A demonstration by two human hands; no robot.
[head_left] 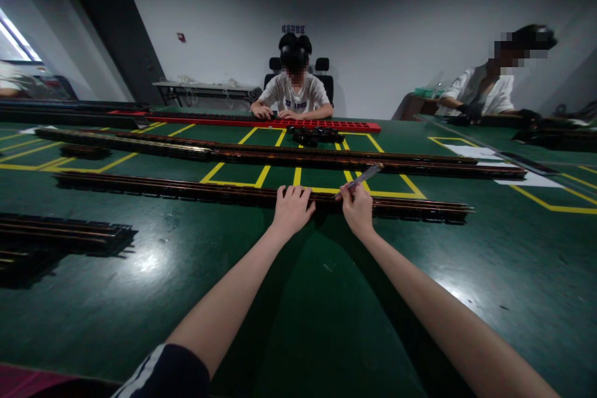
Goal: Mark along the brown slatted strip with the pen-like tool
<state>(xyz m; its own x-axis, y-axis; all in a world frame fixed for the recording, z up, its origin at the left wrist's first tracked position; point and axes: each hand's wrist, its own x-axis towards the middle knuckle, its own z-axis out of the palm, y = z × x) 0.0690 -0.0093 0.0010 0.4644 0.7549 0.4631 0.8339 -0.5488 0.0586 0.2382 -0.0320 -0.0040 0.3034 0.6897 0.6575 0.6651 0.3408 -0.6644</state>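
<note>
Across the green table (209, 305) lies a long, narrow bundle of dark strips (186, 188) with coppery edges. My left hand (293, 210) is closed over the middle of it, fingers curved over the top and the thumb at the near side. Just to the right, my right hand (358, 206) pinches a slim, pale pen-like tool (366, 179). The tool slants up to the right, and its lower end points down at the bundle between my hands. Whether that end touches the strips I cannot tell.
Beyond lie more long dark strips (420, 165), a small dark heap (314, 135) and a red slotted rail (347, 125). Shorter strips (65, 233) lie at the left. Yellow tape (413, 186) marks the table. A person (293, 90) sits opposite; another (485, 90) works at the right.
</note>
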